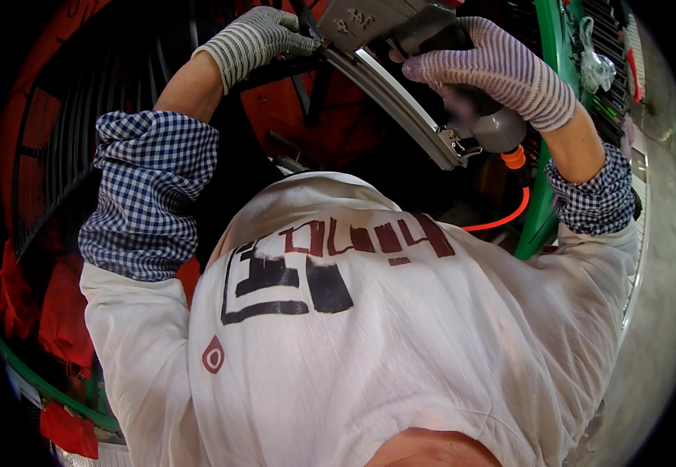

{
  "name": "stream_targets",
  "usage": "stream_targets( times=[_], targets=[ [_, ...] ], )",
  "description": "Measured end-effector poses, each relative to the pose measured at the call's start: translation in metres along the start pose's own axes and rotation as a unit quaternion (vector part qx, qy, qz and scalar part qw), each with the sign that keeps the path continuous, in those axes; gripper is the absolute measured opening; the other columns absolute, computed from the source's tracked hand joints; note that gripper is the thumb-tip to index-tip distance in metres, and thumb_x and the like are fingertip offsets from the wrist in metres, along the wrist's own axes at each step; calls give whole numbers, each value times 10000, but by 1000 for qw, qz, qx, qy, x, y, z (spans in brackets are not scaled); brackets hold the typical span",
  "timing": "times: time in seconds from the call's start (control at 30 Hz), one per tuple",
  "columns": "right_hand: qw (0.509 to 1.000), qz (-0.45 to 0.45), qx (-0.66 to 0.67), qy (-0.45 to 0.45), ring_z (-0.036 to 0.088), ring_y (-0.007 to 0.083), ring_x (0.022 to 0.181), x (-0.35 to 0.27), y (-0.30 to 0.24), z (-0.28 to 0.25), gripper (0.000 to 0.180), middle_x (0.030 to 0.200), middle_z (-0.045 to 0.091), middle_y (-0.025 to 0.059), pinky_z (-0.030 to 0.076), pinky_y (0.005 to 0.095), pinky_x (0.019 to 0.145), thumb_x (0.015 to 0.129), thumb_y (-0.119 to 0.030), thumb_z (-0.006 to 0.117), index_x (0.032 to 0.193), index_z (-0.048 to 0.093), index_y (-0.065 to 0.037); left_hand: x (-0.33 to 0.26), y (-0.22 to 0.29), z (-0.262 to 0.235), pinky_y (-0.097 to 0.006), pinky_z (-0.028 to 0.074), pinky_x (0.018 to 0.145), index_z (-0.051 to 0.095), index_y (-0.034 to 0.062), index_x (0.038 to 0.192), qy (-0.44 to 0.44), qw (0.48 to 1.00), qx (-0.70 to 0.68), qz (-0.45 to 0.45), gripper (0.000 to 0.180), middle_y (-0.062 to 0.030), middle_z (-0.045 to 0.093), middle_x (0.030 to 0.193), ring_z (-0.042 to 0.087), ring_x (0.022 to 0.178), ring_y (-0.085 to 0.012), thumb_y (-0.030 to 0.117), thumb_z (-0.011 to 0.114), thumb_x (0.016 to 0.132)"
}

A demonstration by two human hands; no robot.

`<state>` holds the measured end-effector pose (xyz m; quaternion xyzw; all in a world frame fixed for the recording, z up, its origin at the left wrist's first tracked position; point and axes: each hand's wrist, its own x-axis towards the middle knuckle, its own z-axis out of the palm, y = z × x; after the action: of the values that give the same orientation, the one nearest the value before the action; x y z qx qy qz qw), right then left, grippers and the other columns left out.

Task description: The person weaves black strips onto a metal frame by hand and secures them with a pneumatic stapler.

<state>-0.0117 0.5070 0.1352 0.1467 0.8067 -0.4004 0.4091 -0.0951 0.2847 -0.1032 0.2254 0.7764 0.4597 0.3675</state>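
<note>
At the top right, my right hand, in a striped knit glove, is wrapped round the handle of a grey and black pneumatic nail gun. Its long metal magazine slants down toward my chest, and an orange hose runs from the handle's end. My left hand, gloved the same way, is at the upper left beside the gun's front end. Its fingers are bent together near a dark bar; what they hold, if anything, is hidden.
A green frame post rises at the right, close to my right forearm. Dark slats and red fabric stand at the left. A clear plastic bag hangs at the upper right, above grey floor.
</note>
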Motion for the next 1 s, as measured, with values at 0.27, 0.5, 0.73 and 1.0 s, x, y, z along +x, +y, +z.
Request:
stream_targets(
  times=[0.27,0.5,0.73,1.0],
  targets=[
    [999,37,-1,-24,579,109,502,4,-9,-7,269,614,591,26,469,261,477,911,-278,750,967,690,-22,9,-16,5,-400,531,927,736,75,1152,9,999,-20,29,350,-102,744,992,689,958,-254,350,683,943],
    [997,60,-3,-37,595,119,536,6,-14,-11,257,636,618,33,476,274,499,928,-267,735,876,693,-18,7,-9,5,-380,540,849,735,72,1130,12,999,40,-7,350,-95,727,927,673,863,-224,370,627,981],
    [995,86,-3,-46,591,110,539,6,-19,-11,306,633,627,26,472,273,502,949,-280,722,801,697,-13,6,-8,3,-346,543,787,729,69,1137,14,999,45,7,361,-82,707,890,650,796,-195,377,630,978],
    [998,57,-1,-25,597,105,548,3,-21,-9,287,637,630,22,471,260,508,938,-265,731,805,697,-13,10,-16,6,-359,557,768,725,74,1147,24,998,60,4,394,-76,707,890,650,799,-197,412,644,961]
  ],
)
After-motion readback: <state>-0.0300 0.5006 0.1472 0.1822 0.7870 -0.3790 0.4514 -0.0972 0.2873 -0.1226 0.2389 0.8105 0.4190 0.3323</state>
